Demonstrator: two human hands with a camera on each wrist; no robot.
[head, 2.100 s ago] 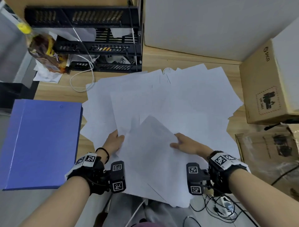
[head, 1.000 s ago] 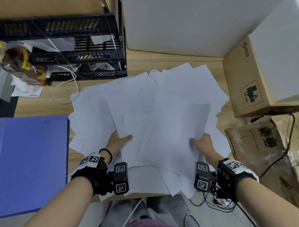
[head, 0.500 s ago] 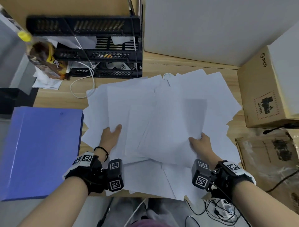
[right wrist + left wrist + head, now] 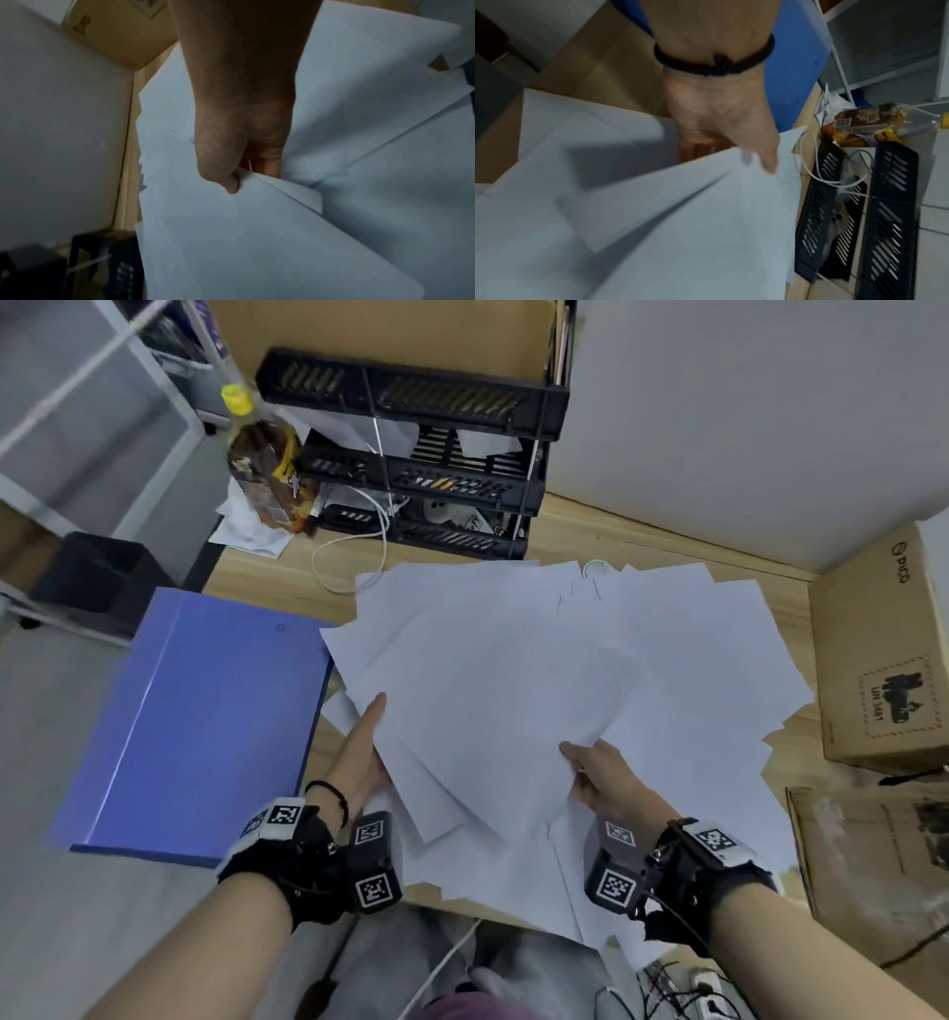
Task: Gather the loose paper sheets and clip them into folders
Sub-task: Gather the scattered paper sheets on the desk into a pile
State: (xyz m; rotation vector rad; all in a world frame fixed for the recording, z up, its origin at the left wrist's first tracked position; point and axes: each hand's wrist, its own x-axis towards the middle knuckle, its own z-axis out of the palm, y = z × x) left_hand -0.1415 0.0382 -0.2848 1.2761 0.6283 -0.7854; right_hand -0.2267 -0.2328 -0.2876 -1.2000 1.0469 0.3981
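Observation:
Several loose white paper sheets (image 4: 667, 660) lie fanned across the wooden desk (image 4: 267, 577). A bunch of the paper sheets (image 4: 493, 706) is lifted at its near edge between both hands. My left hand (image 4: 364, 747) holds the bunch's left edge, thumb on top and fingers underneath, as the left wrist view shows on the sheets (image 4: 680, 223) under my left hand (image 4: 721, 125). My right hand (image 4: 590, 767) pinches the near right corner; in the right wrist view my right hand (image 4: 239, 142) has its thumb pressed on the sheets (image 4: 257, 243). A closed blue folder (image 4: 205, 726) lies left of the papers.
A black stacked tray rack (image 4: 426, 454) stands at the back, with a bottle (image 4: 267, 464) and a white cable (image 4: 354, 557) beside it. A cardboard box (image 4: 883, 660) sits at the right edge, and another carton (image 4: 873, 865) lies below it. Cables hang beneath the desk's front edge.
My right hand has come in toward the middle with its sheet. The held bunch has swung left and fanned out. My left hand now sits on the bunch's left edge.

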